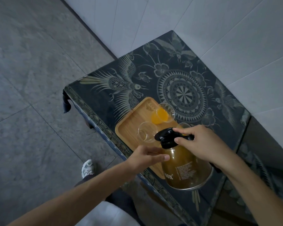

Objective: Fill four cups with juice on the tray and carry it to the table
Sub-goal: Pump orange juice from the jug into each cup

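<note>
A glass jug of orange-brown juice (185, 170) with a black lid (167, 137) is tilted over a wooden tray (126, 128). My right hand (203, 144) grips the jug's black handle and lid. My left hand (147, 156) holds the jug's neck from the left. On the tray, one clear cup (162, 114) holds orange juice and another clear cup (145, 132) by the jug's spout looks nearly empty. A further cup rim (184, 125) peeks out behind my right hand, mostly hidden.
The tray sits on a low table covered by a dark cloth (178, 82) with bird and mandala patterns, pushed into a white tiled wall corner (235, 30). Grey stone floor (31, 95) lies to the left; my shoe (88, 168) stands beside the table's edge.
</note>
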